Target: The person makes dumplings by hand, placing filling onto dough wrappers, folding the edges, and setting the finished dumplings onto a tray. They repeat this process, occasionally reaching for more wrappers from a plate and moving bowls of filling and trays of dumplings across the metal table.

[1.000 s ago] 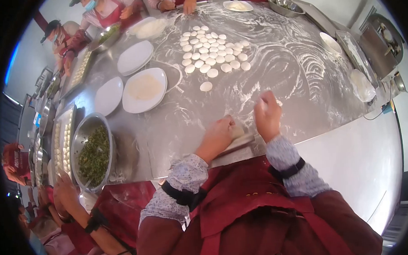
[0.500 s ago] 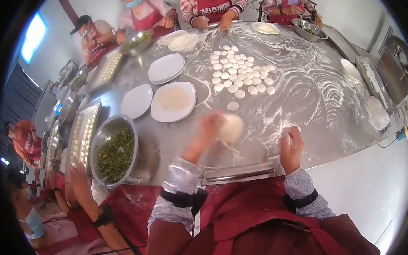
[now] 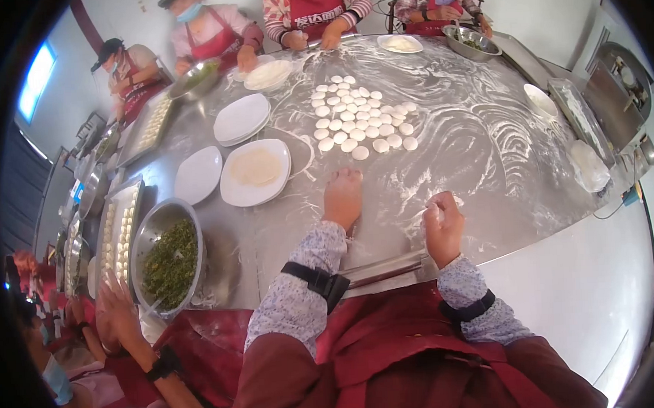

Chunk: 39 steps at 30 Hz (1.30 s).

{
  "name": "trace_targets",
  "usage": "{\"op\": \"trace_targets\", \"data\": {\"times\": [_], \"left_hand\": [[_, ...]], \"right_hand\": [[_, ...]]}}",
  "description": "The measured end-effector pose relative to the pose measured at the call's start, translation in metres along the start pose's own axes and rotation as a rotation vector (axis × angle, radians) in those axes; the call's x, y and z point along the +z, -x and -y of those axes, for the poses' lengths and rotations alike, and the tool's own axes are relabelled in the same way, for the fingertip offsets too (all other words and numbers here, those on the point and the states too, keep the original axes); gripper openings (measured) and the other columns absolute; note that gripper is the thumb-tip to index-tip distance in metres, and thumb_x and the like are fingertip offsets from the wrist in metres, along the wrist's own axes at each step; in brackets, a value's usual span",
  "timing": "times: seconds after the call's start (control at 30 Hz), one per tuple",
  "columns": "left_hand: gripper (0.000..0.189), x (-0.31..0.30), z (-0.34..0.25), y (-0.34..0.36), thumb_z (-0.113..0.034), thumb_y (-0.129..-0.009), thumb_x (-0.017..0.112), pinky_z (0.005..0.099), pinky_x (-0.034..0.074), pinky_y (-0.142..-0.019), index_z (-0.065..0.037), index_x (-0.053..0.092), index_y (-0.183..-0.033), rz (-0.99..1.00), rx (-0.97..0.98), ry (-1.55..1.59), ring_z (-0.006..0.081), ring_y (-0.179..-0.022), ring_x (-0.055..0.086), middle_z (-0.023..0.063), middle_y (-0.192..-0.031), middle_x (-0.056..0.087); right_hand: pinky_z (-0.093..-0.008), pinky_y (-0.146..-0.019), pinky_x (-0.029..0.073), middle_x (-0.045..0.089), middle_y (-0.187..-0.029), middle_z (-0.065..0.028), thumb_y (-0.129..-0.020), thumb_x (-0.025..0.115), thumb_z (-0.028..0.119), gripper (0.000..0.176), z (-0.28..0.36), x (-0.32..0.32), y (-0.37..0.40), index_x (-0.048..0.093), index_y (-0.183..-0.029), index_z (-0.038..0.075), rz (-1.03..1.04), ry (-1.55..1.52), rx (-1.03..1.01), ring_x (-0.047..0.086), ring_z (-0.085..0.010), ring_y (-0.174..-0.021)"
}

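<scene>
My left hand point(image 3: 343, 197) reaches forward over the steel table, back up, fingers curled down just in front of a group of dough discs point(image 3: 358, 122). Its fingertips and whatever lies under them are hidden. One disc point(image 3: 360, 153) lies right beyond its knuckles. My right hand point(image 3: 443, 229) is closed in a fist near the table's front, on floured metal; what it holds, if anything, is hidden. A metal bar point(image 3: 385, 271) runs along the table edge between my forearms. To the left, a flat, round dough wrapper point(image 3: 256, 168) rests on a white plate point(image 3: 232, 193).
More white plates point(image 3: 241, 119) and a bowl of chopped green filling point(image 3: 170, 262) stand left. A tray of shaped pieces point(image 3: 120, 231) lies beyond the bowl. A co-worker's hands point(image 3: 120, 315) are close at my left. Other people work across the table. Flour streaks the right side.
My left hand has moved forward to the dough discs. The pale round piece blurred beside it is gone from there, and the single nearest disc is out of sight. My right hand stays closed.
</scene>
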<state>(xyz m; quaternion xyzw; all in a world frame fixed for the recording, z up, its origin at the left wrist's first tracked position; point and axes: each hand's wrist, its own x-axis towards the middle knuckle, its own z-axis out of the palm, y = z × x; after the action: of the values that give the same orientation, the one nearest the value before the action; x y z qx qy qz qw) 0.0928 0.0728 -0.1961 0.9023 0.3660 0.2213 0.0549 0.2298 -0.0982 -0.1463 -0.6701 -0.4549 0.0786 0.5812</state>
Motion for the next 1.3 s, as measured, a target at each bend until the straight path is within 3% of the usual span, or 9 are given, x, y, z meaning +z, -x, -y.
{"op": "trace_targets", "data": {"times": [0.07, 0.17, 0.33, 0.63, 0.77, 0.97, 1.07, 1.13, 1.3], "left_hand": [[0.021, -0.018, -0.022, 0.014, -0.007, -0.077, 0.046, 0.041, 0.042, -0.079, -0.004, 0.057, -0.094, 0.037, -0.017, -0.059, 0.0309, -0.091, 0.053, 0.0158, -0.095, 0.057], [0.015, -0.04, -0.044, 0.037, -0.008, -0.076, 0.048, 0.0412, 0.042, -0.077, -0.003, 0.057, -0.086, 0.064, -0.076, 0.221, 0.0318, -0.086, 0.054, 0.0161, -0.087, 0.057], [0.015, -0.048, -0.049, 0.059, -0.01, -0.074, 0.058, 0.0364, 0.046, -0.07, 0.0, 0.055, -0.085, 0.37, -0.256, 0.71, 0.029, -0.079, 0.059, 0.0141, -0.08, 0.06], [0.014, -0.055, -0.065, 0.058, -0.01, -0.074, 0.056, 0.037, 0.046, -0.068, 0.0, 0.058, -0.084, 0.515, -0.113, 0.657, 0.0283, -0.077, 0.06, 0.0162, -0.081, 0.062], [0.013, -0.047, -0.083, 0.052, -0.012, -0.076, 0.054, 0.04, 0.044, -0.067, 0.0, 0.057, -0.08, 0.298, -0.034, 0.572, 0.0341, -0.075, 0.057, 0.0195, -0.079, 0.059], [0.013, -0.049, -0.069, 0.061, -0.011, -0.076, 0.054, 0.0411, 0.044, -0.068, 0.001, 0.055, -0.08, 0.325, 0.056, 0.524, 0.0354, -0.076, 0.056, 0.019, -0.077, 0.059], [0.013, -0.057, -0.068, 0.069, -0.011, -0.076, 0.055, 0.0412, 0.044, -0.068, 0.001, 0.055, -0.08, 0.405, -0.104, 0.575, 0.0358, -0.075, 0.056, 0.0191, -0.076, 0.058], [0.013, -0.049, -0.071, 0.072, -0.011, -0.077, 0.054, 0.0411, 0.044, -0.069, 0.001, 0.055, -0.082, 0.334, -0.055, 0.577, 0.0358, -0.076, 0.056, 0.0186, -0.077, 0.058], [0.012, -0.034, -0.078, 0.053, -0.012, -0.077, 0.053, 0.0426, 0.043, -0.07, -0.001, 0.056, -0.082, 0.159, -0.188, 0.588, 0.036, -0.078, 0.055, 0.0174, -0.079, 0.058]], "right_hand": [[-0.0323, -0.061, 0.045, 0.055, -0.069, -0.0156, -0.079, 0.049, 0.008, 0.009, 0.003, -0.001, -0.001, 0.051, -0.083, 0.0, -0.009, 0.005, -0.01, 0.058, -0.027, -0.065], [-0.0328, -0.061, 0.045, 0.056, -0.07, -0.0161, -0.079, 0.049, 0.008, 0.01, 0.008, -0.001, -0.001, 0.051, -0.084, 0.0, -0.01, 0.022, -0.021, 0.06, -0.028, -0.067], [-0.0321, -0.061, 0.046, 0.057, -0.07, -0.016, -0.079, 0.049, 0.008, 0.01, 0.004, -0.003, 0.0, 0.051, -0.084, 0.0, -0.028, -0.01, -0.104, 0.06, -0.0285, -0.067], [-0.0332, -0.061, 0.046, 0.057, -0.069, -0.0168, -0.077, 0.05, 0.007, 0.009, 0.044, -0.021, 0.001, 0.051, -0.083, 0.0, 0.097, -0.06, 0.017, 0.059, -0.029, -0.064], [-0.0349, -0.06, 0.046, 0.057, -0.07, -0.0179, -0.077, 0.051, 0.008, 0.009, 0.011, 0.021, -0.03, 0.052, -0.083, 0.002, 0.014, 0.059, -0.061, 0.06, -0.0323, -0.065], [-0.0368, -0.06, 0.046, 0.057, -0.069, -0.0178, -0.078, 0.05, 0.01, 0.009, 0.007, 0.003, -0.007, 0.052, -0.084, 0.003, -0.006, 0.057, -0.045, 0.06, -0.0337, -0.066], [-0.0367, -0.059, 0.046, 0.057, -0.068, -0.0174, -0.078, 0.05, 0.009, 0.009, 0.004, -0.008, 0.009, 0.052, -0.085, 0.003, 0.005, -0.074, 0.039, 0.06, -0.0333, -0.064], [-0.0364, -0.057, 0.046, 0.057, -0.068, -0.0176, -0.078, 0.049, 0.008, 0.009, 0.01, 0.004, -0.01, 0.051, -0.085, 0.003, -0.005, 0.06, -0.069, 0.059, -0.0346, -0.063], [-0.0388, -0.056, 0.045, 0.057, -0.067, -0.0186, -0.077, 0.05, 0.008, 0.009, 0.011, 0.044, -0.043, 0.051, -0.084, 0.002, -0.037, 0.054, -0.119, 0.057, -0.0375, -0.062]]}}
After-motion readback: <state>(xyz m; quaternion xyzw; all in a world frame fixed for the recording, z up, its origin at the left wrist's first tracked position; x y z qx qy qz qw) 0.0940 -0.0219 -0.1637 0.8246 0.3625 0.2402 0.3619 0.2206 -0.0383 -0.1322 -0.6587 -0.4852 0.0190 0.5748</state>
